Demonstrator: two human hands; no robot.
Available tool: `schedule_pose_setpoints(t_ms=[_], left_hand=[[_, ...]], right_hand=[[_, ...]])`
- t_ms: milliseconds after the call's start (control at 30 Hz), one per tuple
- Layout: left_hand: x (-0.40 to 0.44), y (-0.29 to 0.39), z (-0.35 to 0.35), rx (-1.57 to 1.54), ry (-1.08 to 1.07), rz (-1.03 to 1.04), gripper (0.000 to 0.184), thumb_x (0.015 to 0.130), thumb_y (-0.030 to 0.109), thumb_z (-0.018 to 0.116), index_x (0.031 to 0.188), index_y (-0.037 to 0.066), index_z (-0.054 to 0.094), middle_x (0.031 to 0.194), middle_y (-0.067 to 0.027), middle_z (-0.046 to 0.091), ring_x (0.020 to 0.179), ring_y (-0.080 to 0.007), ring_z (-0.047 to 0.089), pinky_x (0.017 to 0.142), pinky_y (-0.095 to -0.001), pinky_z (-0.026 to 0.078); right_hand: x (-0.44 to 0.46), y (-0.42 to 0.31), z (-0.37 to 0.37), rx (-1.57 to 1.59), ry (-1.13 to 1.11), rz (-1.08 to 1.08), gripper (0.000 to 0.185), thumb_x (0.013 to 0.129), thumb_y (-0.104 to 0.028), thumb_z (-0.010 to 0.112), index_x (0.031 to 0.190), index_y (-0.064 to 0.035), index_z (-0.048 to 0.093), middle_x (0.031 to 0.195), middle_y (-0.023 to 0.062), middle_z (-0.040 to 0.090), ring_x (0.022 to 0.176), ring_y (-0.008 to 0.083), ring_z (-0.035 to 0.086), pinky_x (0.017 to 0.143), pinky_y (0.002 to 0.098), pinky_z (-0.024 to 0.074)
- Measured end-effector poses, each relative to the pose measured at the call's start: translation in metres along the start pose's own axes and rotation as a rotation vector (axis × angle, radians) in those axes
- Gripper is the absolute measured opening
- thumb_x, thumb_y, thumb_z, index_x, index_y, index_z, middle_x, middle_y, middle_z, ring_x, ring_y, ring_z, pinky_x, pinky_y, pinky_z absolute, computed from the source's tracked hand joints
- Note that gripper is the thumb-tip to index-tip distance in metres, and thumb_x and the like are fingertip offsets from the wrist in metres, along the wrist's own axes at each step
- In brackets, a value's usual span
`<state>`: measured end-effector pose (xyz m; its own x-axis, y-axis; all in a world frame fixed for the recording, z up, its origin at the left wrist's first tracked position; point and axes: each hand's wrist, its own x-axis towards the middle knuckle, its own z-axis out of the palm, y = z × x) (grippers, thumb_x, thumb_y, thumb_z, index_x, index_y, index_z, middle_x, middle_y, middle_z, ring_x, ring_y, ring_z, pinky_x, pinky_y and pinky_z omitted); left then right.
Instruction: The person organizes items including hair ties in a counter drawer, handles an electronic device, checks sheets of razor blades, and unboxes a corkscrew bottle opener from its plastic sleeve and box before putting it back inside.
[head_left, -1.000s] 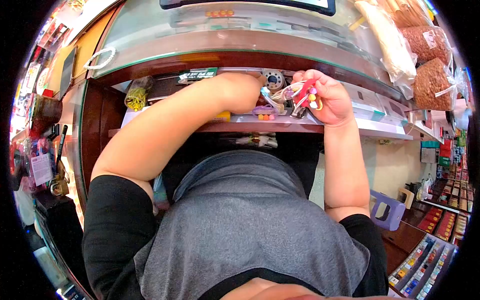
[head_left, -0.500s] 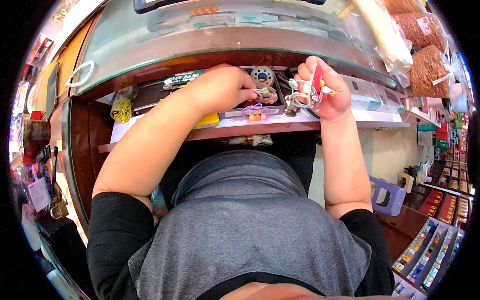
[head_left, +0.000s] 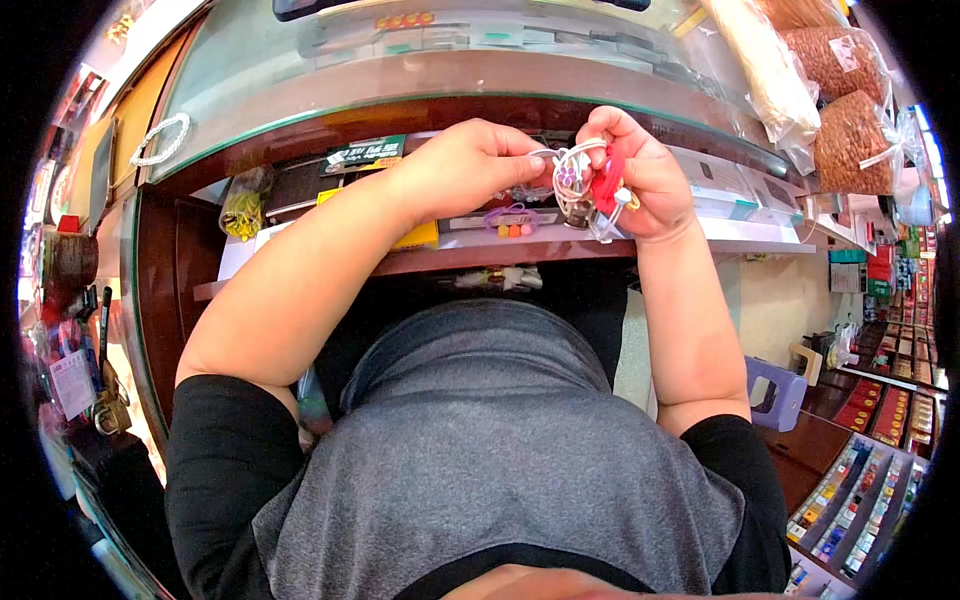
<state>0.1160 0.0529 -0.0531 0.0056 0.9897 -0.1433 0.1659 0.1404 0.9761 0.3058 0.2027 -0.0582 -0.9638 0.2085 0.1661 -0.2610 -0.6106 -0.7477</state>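
Below both hands, an open brown wooden drawer (head_left: 450, 259) holds a clear plastic bag of yellow items (head_left: 243, 207), a yellow box (head_left: 418, 237) under the left wrist, and, between the hands, a grey tray (head_left: 468, 223) with a purple beaded loop (head_left: 511, 221) at its front. Above the tray, the right hand (head_left: 648, 185) grasps a bundle of white and red cords with beads (head_left: 574, 178); the left hand (head_left: 485, 168), previously reaching into the tray, now pinches a white strand beside the bundle.

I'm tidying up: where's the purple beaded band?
In the head view, the purple beaded band lies near the drawer's front edge, right of the yellow box.
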Motion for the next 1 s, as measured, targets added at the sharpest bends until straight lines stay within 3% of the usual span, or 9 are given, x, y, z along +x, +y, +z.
schedule_pose_setpoints(t_ms=[167,400,467,633,700,767,800,1000], left_hand=[[0.004,-0.002,0.004,-0.136,-0.077,0.003,0.037,0.097,0.022,0.066,0.129,0.004,0.064,0.109,-0.0014,0.071,0.091,-0.0081,0.062,0.084,-0.0264,0.050],[0.002,0.000,-0.001,0.063,-0.048,-0.064,0.030,0.091,0.016,0.070,0.117,0.002,0.065,0.100,-0.0022,0.069,0.089,-0.0093,0.061,0.083,-0.0266,0.050],[0.001,0.000,-0.004,0.096,0.018,-0.085,0.026,0.090,0.014,0.069,0.113,0.001,0.065,0.098,-0.0019,0.068,0.089,-0.0096,0.061,0.084,-0.0266,0.050],[-0.001,-0.003,-0.010,-0.154,-0.069,-0.089,0.028,0.091,0.019,0.069,0.114,0.004,0.064,0.099,-0.0009,0.066,0.089,-0.0091,0.059,0.083,-0.0257,0.047],[-0.006,0.005,-0.013,-0.256,-0.076,-0.099,0.028,0.091,0.022,0.070,0.113,0.006,0.064,0.099,-0.0002,0.066,0.088,-0.0088,0.058,0.081,-0.0250,0.046],[-0.004,-0.001,-0.014,-0.306,-0.076,-0.070,0.030,0.091,0.026,0.072,0.113,0.008,0.065,0.100,0.0006,0.067,0.088,-0.0087,0.058,0.080,-0.0252,0.047],[-0.002,-0.005,-0.015,-0.328,-0.096,-0.056,0.030,0.091,0.026,0.072,0.113,0.008,0.065,0.100,0.0006,0.067,0.088,-0.0088,0.059,0.081,-0.0255,0.047],[-0.001,-0.009,-0.016,-0.407,-0.151,-0.037,0.031,0.090,0.022,0.073,0.117,0.007,0.066,0.101,0.0007,0.068,0.091,-0.0096,0.060,0.084,-0.0261,0.047]], right_hand=[[0.002,0.002,0.001,-0.031,0.012,0.010,0.034,0.090,-0.003,0.066,0.121,0.0009,0.054,0.096,0.0089,0.061,0.090,0.0220,0.066,0.081,0.0332,0.0560],[0.001,0.000,-0.005,-0.110,0.203,0.064,0.035,0.079,0.010,0.055,0.113,0.0045,0.058,0.103,0.0154,0.065,0.089,0.0227,0.068,0.077,0.0319,0.0572],[0.000,-0.002,-0.006,-0.216,0.268,0.084,0.037,0.075,0.009,0.050,0.110,0.0043,0.061,0.098,0.0144,0.068,0.082,0.0213,0.068,0.074,0.0298,0.0560],[-0.002,0.004,0.005,-0.473,0.286,0.039,0.031,0.074,0.007,0.048,0.100,0.0032,0.065,0.091,0.0112,0.069,0.084,0.0200,0.070,0.076,0.0291,0.0554],[-0.002,0.002,0.007,-0.609,0.243,0.082,0.022,0.085,-0.003,0.057,0.104,0.0029,0.066,0.097,0.0082,0.068,0.088,0.0155,0.066,0.080,0.0293,0.0538],[0.001,0.009,0.019,-0.811,0.278,0.034,0.023,0.090,-0.010,0.063,0.109,0.0028,0.066,0.100,0.0074,0.068,0.090,0.0134,0.064,0.081,0.0296,0.0530],[0.001,0.014,0.020,-0.859,0.327,-0.003,0.032,0.091,-0.021,0.070,0.113,0.0021,0.066,0.102,0.0069,0.069,0.091,0.0124,0.062,0.080,0.0296,0.0520],[0.006,0.018,0.018,-1.144,0.381,0.092,0.022,0.092,-0.018,0.071,0.104,0.0008,0.071,0.093,0.0035,0.071,0.086,0.0099,0.062,0.078,0.0273,0.0511]])
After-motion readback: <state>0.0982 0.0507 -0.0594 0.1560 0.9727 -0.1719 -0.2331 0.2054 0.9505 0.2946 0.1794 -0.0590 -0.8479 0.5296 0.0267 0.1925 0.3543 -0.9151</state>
